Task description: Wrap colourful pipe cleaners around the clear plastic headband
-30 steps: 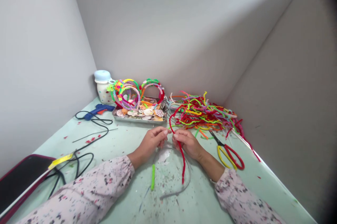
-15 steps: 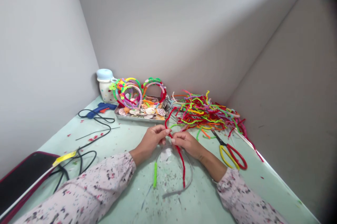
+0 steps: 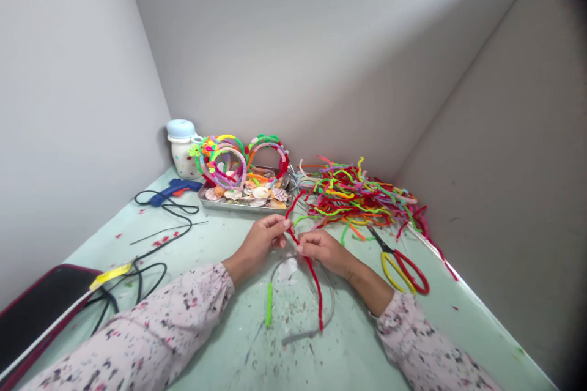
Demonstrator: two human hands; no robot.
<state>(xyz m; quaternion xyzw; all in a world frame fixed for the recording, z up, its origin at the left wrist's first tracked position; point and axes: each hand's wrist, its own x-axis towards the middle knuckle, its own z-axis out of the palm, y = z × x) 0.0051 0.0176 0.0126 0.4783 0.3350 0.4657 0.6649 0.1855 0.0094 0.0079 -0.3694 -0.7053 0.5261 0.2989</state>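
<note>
A red pipe cleaner (image 3: 317, 287) runs between my hands, its upper end curving up past my left fingers and its lower length hanging below the right. My left hand (image 3: 262, 239) pinches it near the top between thumb and fingertips. Just to the right and lower, my right hand (image 3: 326, 250) is closed on the same pipe cleaner. A thin grey headband (image 3: 302, 336) arches below my hands, with bright green wrapping (image 3: 269, 305) on its left end. Its top passes by my right fingers; whether they grip it too is hidden.
Behind my hands a metal tray (image 3: 238, 208) holds shells, with decorated headbands (image 3: 229, 164) on it. A pile of pipe cleaners (image 3: 358, 195) and scissors (image 3: 398, 262) lie right. A blue glue gun (image 3: 174, 191), black cord (image 3: 183, 229) and white jar (image 3: 182, 152) stand left.
My left hand has shifted slightly left and up along the red pipe cleaner, widening the gap between my hands. The right hand stays nearly in place.
</note>
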